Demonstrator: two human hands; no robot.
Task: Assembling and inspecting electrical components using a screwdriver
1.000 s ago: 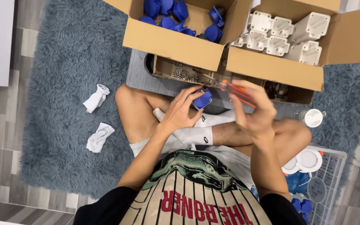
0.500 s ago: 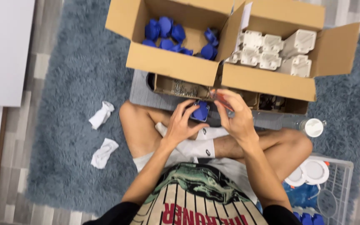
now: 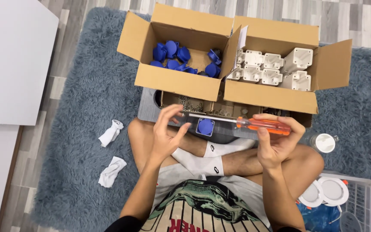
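Head cam, looking down at crossed legs on a shaggy blue rug (image 3: 65,86). Right hand (image 3: 275,144) is wrapped around an orange-handled screwdriver (image 3: 237,122) lying sideways, shaft pointing left. Left hand (image 3: 168,133) has its fingers spread, fingertips by the shaft's tip. A small blue socket part (image 3: 205,127) sits between the hands, just below the shaft, on a grey tray (image 3: 149,107).

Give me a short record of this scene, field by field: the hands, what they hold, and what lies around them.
Right hand: grips an orange-handled screwdriver, held level
Left hand: open, fingers at the screwdriver's tip
Between hands: blue part resting on a grey tray
Left box: blue parts
Right box: white parts
Rug: two crumpled white cloths
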